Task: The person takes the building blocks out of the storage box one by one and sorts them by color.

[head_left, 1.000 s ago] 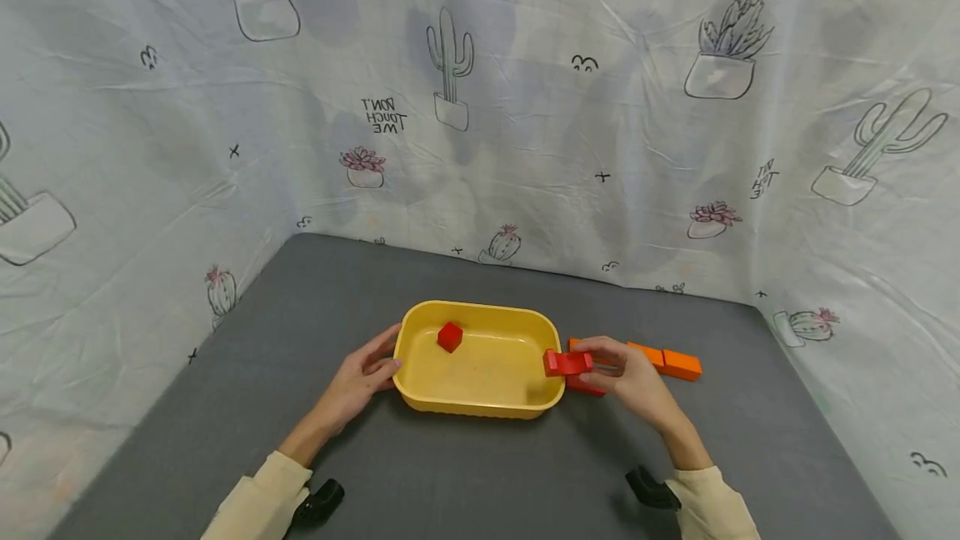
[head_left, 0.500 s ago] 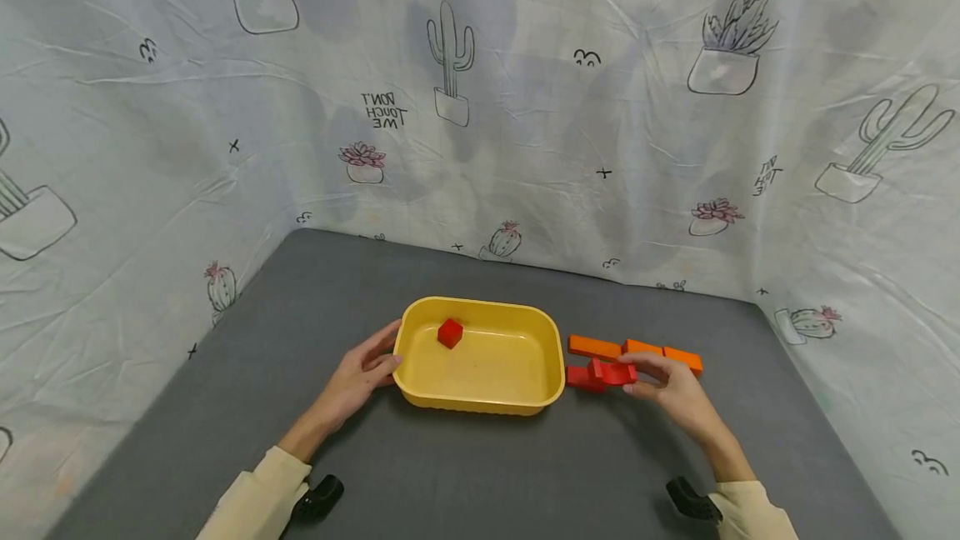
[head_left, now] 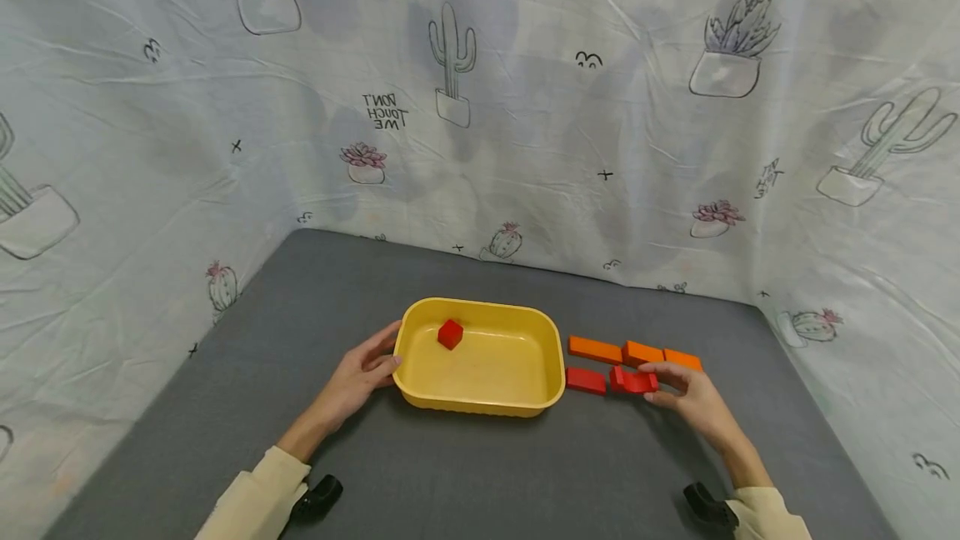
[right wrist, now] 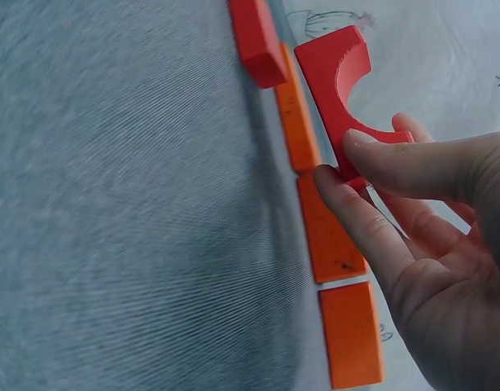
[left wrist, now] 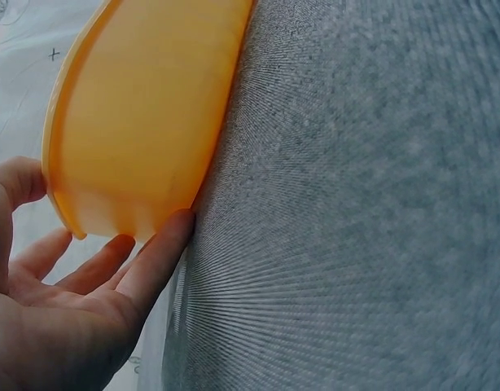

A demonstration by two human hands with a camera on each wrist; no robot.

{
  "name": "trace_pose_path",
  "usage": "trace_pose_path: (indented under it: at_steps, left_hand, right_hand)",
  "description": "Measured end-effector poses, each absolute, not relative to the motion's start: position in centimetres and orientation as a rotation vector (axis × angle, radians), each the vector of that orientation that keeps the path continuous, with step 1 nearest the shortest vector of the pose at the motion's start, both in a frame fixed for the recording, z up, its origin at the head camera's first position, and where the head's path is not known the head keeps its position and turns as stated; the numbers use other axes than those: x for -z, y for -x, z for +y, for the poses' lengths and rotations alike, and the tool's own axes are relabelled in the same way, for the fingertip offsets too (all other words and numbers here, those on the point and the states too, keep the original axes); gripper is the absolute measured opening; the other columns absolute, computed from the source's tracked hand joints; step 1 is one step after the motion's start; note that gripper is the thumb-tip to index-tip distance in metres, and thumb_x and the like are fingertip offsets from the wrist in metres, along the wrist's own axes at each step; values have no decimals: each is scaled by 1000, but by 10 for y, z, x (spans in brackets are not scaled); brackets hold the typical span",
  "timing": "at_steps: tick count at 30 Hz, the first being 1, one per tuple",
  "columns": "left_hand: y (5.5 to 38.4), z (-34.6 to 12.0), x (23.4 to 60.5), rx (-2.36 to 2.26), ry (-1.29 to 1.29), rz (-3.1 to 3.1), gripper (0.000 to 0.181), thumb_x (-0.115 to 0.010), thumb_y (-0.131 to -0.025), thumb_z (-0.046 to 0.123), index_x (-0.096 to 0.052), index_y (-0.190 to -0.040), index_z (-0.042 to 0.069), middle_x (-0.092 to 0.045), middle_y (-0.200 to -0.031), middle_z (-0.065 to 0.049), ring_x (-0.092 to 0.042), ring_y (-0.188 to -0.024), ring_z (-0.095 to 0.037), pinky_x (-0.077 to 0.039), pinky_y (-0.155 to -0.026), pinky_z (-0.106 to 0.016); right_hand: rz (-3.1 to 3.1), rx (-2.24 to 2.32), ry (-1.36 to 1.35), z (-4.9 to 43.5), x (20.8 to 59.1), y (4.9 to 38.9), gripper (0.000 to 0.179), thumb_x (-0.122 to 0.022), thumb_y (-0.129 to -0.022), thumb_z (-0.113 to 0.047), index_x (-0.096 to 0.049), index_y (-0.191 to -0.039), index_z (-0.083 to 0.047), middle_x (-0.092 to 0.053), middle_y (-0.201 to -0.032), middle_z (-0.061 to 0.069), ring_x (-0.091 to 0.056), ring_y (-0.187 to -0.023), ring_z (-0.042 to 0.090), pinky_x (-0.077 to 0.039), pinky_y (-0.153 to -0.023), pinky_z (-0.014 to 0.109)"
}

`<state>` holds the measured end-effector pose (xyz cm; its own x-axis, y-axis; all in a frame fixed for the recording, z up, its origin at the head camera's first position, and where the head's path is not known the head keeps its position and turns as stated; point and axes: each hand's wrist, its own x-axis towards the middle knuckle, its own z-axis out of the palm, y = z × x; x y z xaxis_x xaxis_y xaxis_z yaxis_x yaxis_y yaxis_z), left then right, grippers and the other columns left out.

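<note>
My left hand [head_left: 362, 369] rests against the left end of a yellow tub [head_left: 480, 402]. In the left wrist view its thumb touches the rim and its fingertips [left wrist: 179, 221] lie against the outer wall. A red cube [head_left: 450, 334] sits inside the tub, towards the back left. My right hand [head_left: 693, 398] pinches one end of a red arch block [head_left: 628, 380], its curved notch facing up in the head view. Left of that block lies a second red block [head_left: 586, 380], beside the tub. In the right wrist view the thumb [right wrist: 388, 163] presses on the arch block.
Behind the red blocks stands a row of orange blocks: a long one [head_left: 595, 349], a middle one [head_left: 642, 353] and a right one [head_left: 684, 359], partly behind my right hand. A grey tabletop [head_left: 480, 482] meets a cactus-printed cloth [head_left: 525, 148] at the back and sides.
My right hand has carried the red arch block from over the tub's right rim to the right, down beside the second red block. The left hand and tub have stayed put.
</note>
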<state>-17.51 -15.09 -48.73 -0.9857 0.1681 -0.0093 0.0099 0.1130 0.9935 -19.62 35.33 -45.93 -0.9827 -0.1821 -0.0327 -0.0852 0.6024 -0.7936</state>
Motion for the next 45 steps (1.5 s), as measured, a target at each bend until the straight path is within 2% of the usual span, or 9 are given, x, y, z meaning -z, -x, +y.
trace_pose_path:
  at_steps: [3, 7, 13, 15, 27, 33, 37, 40, 45]
  left_hand:
    - [175, -150, 488, -2007, -166, 2248, 59, -57, -100, 11, -34, -154, 16, -40, -149, -22, -53, -124, -36, -56, -86, -31]
    - [175, -150, 488, -2010, -159, 2249, 59, -57, -100, 10, -34, -154, 16, -39, -150, -22, -53, -125, -36, -56, -86, -30]
    - [174, -151, 488, -2011, -169, 2255, 59, -57, -100, 10, -33, -154, 17, -39, -151, -21, -53, -124, -37, -56, -85, -30]
    - [175, -150, 487, -2004, -178, 2256, 60, -57, -100, 11, -33, -154, 17, -38, -151, -21, -53, -125, -37, -56, -85, -30]
    - [176, -151, 490, -1995, -181, 2275, 59, -56, -101, 12, -33, -154, 18, -37, -152, -21, -52, -125, -36, -56, -86, -29]
    - [176, -150, 489, -1993, -162, 2282, 58, -57, -100, 13, -34, -154, 18, -40, -149, -21, -53, -124, -36, -56, -85, -29]
    - [176, -150, 489, -1992, -158, 2286, 58, -57, -100, 14, -34, -154, 17, -41, -149, -21, -54, -123, -35, -56, -85, -29]
    - [176, -149, 488, -1990, -156, 2289, 58, -57, -100, 14, -34, -154, 17, -41, -149, -21, -53, -124, -35, -56, -85, -29]
    - [176, -149, 488, -1982, -155, 2295, 58, -57, -100, 15, -34, -154, 18, -41, -149, -20, -53, -124, -35, -56, -85, -30]
  right_hand:
    - [2702, 1340, 210, 353, 463, 195, 41, -74, -86, -7, -64, -125, 1, -56, -134, 22, -51, -124, 43, -53, -80, 23]
    - [2717, 1347, 241, 352, 468, 196, 40, -74, -85, -3, -64, -123, 2, -57, -131, 23, -54, -122, 41, -54, -79, 24]
    - [2756, 1323, 267, 355, 478, 198, 38, -75, -84, -1, -66, -121, -1, -64, -123, 18, -61, -106, 5, -55, -75, 25]
    - [2785, 1313, 298, 356, 481, 198, 38, -75, -83, 2, -67, -120, 0, -64, -120, 19, -61, -101, 0, -55, -76, 24]
    - [2869, 1264, 346, 355, 483, 198, 38, -75, -80, 6, -67, -118, 2, -65, -116, 22, -69, -98, 31, -57, -72, 22]
    - [2865, 1261, 346, 354, 480, 197, 41, -76, -80, 5, -66, -119, 3, -64, -119, 23, -68, -99, 34, -58, -73, 27]
    - [2903, 1227, 371, 357, 474, 197, 40, -77, -81, 0, -67, -120, 0, -66, -117, 18, -67, -101, 19, -57, -77, 25]
    - [2932, 1195, 382, 358, 470, 196, 39, -77, -83, -4, -67, -120, -1, -67, -115, 17, -65, -101, 14, -56, -78, 22]
    - [2932, 1191, 391, 354, 468, 195, 38, -77, -83, -4, -67, -119, 1, -68, -113, 19, -67, -99, 31, -58, -77, 28]
